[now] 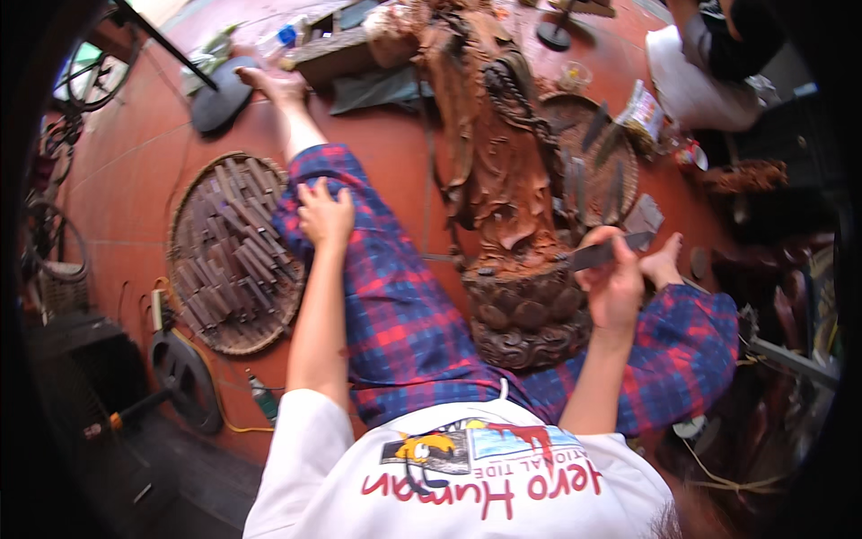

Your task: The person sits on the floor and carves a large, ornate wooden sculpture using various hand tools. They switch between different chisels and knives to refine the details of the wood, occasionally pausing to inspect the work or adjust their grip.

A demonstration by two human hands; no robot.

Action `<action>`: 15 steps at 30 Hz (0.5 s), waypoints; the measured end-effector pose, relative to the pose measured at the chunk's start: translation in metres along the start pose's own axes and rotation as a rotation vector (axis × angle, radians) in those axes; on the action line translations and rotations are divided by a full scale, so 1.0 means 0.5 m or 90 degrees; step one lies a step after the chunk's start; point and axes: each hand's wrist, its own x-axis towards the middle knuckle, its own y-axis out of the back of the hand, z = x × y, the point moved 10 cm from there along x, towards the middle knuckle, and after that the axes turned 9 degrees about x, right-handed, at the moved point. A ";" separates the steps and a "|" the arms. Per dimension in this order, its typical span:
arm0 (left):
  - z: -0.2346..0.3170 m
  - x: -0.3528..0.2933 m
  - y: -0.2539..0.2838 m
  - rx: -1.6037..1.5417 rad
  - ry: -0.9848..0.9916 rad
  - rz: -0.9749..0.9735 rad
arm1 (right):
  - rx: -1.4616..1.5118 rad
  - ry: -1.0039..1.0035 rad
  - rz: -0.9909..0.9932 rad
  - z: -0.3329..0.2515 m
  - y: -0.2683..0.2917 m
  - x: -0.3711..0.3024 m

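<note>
My left hand (325,214) lies on the plaid trousers (382,287) near my left knee, its fingers spread and holding nothing. In my right hand (614,292) a dark, flat, blade-like strip (600,253) is pinched between thumb and fingers; its exact kind is unclear. That hand is raised just right of a carved brown wooden statue (503,193), near its lotus-shaped base (525,314). The statue stands between my legs, with draped folds and dark beads carved along it. The strip's near end is close to the statue's base; I cannot tell whether they touch.
Left of my leg, a round woven tray (180,287) holds many wooden-handled tools. Another woven tray (620,148) with flat blades lies behind the statue to the right. A black round stand base (220,97) is by my left foot. Another person (732,40) is at the upper right.
</note>
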 end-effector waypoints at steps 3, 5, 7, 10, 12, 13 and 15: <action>0.034 0.003 0.015 -0.059 -0.003 0.020 | -0.266 -0.027 -0.045 0.023 -0.042 0.010; 0.033 0.008 0.033 -0.058 0.000 0.039 | -0.378 -0.073 -0.079 0.039 -0.032 0.008; 0.009 0.017 0.030 -0.062 0.023 0.036 | -0.388 -0.121 -0.043 0.062 -0.052 0.011; 0.027 0.011 0.028 -0.036 0.024 0.033 | -0.389 -0.046 -0.029 0.049 -0.073 0.018; 0.034 0.014 0.027 -0.010 0.026 0.020 | -0.324 0.000 -0.029 0.046 -0.076 0.017; 0.034 0.014 0.025 -0.013 0.024 0.017 | -0.280 -0.030 -0.038 0.057 -0.067 0.014; 0.021 0.020 0.029 -0.012 0.024 0.016 | -0.184 -0.092 -0.060 0.079 -0.057 0.007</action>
